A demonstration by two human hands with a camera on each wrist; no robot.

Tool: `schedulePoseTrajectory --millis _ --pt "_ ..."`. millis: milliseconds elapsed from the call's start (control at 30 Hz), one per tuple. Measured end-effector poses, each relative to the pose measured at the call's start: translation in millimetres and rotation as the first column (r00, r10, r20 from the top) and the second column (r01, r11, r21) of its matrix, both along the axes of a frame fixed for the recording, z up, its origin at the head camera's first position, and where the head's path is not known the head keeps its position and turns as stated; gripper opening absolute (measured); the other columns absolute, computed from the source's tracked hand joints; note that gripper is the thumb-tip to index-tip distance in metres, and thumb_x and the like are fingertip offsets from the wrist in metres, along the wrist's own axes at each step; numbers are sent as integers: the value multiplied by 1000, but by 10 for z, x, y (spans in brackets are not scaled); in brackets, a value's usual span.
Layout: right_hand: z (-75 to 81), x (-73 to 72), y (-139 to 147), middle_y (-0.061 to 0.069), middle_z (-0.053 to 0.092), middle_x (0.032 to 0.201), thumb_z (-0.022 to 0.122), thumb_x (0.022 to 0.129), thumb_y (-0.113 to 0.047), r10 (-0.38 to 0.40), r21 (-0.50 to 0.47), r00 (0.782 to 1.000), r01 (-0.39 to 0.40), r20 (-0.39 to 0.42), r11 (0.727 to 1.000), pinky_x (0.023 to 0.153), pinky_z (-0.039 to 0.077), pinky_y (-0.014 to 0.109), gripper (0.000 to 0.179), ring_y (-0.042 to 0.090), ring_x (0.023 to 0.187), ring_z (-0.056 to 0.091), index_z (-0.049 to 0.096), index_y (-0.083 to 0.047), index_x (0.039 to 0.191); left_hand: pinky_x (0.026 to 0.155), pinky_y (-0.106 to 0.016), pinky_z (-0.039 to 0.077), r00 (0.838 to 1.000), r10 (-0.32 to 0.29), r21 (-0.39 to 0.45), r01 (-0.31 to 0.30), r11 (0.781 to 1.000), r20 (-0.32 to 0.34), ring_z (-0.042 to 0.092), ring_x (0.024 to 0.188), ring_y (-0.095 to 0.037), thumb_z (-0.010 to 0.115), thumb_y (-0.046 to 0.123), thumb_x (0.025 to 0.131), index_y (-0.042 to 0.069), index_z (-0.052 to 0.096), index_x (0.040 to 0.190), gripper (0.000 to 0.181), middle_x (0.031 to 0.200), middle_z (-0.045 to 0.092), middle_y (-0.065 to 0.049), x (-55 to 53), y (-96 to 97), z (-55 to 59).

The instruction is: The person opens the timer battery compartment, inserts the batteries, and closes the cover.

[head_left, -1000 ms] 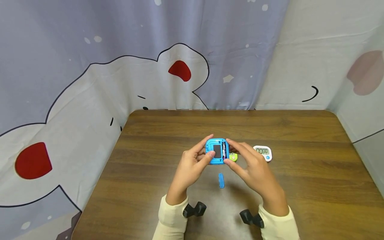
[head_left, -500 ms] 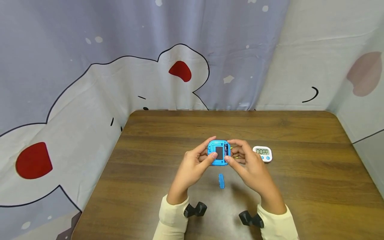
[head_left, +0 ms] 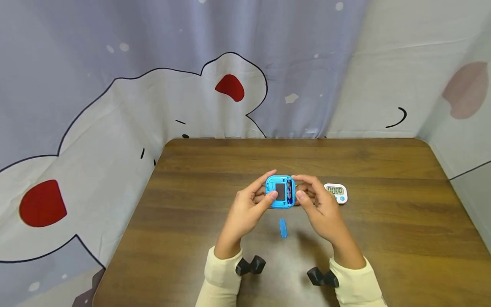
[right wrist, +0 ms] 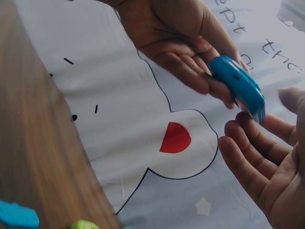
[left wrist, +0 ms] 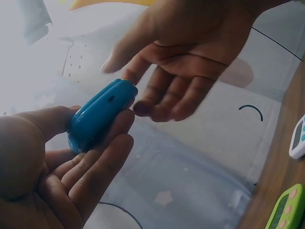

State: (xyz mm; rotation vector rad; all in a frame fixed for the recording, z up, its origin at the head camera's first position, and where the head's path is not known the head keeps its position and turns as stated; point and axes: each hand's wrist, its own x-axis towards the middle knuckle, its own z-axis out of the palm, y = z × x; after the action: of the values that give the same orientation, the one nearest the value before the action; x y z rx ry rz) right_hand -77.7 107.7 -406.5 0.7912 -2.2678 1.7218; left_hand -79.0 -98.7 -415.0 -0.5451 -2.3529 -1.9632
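My left hand (head_left: 247, 207) grips a blue digital timer (head_left: 271, 200), thumb on its back and fingers behind it. The timer's back faces me, and a dark battery (head_left: 289, 192) lies in the uncovered slot along its right side. At that side is my right hand (head_left: 320, 207), its thumb held off the timer. In the left wrist view the right fingers are loosely bent, with fingertips at or close to the timer's edge; whether they touch is unclear. The small blue battery cover (head_left: 283, 228) lies on the table below the hands.
A white timer (head_left: 342, 192) lies on the wooden table (head_left: 402, 221) to the right. The left wrist view shows a green timer (left wrist: 287, 207), mostly hidden behind the right hand in the head view. A printed curtain (head_left: 303, 68) hangs behind the table.
My right thumb came down over the battery slot, then moved off to the right, baring the battery. The left hand keeps its grip on the blue timer, which shifted slightly right.
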Motion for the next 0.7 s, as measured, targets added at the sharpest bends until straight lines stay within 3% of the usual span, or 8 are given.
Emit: schedulePoseTrajectory --millis 100,267,467,600,700 --pt "-13 10 42 14 66 98 40 101 5 69 18 998 -69 7 997 75 57 36 36 25 86 65 45 3 136 75 -31 59 1000 19 2 -19 1000 10 71 90 -20 62 13 97 18 47 145 51 106 70 -16 -4 -7 29" --pt "-361 -68 102 8 64 115 36 105 -5 173 67 976 -183 130 981 87 54 43 41 25 103 63 38 -10 146 75 -32 59 999 31 16 -31 999 14 71 91 -23 60 10 98 13 47 144 49 106 69 -18 3 -44 57" --pt "-666 -101 108 5 60 125 51 103 -23 146 223 959 -202 245 954 95 50 44 36 23 114 58 51 -12 137 74 -33 59 999 -10 47 12 999 -41 71 90 -18 61 24 98 22 47 144 48 105 70 -12 2 -76 23" --pt "-836 -119 87 6 57 129 64 96 -30 149 334 951 -238 271 912 100 45 49 44 28 122 53 52 -16 136 76 -34 59 999 -28 55 29 998 -32 71 92 -18 61 19 98 23 47 144 49 106 70 -11 10 -77 44" --pt "-941 -123 87 4 54 133 72 89 -35 128 432 959 -230 253 872 104 41 50 55 26 124 50 52 -19 138 76 -33 58 999 -33 62 34 997 -26 71 92 -19 60 13 98 18 47 144 48 106 70 -13 52 -59 131"
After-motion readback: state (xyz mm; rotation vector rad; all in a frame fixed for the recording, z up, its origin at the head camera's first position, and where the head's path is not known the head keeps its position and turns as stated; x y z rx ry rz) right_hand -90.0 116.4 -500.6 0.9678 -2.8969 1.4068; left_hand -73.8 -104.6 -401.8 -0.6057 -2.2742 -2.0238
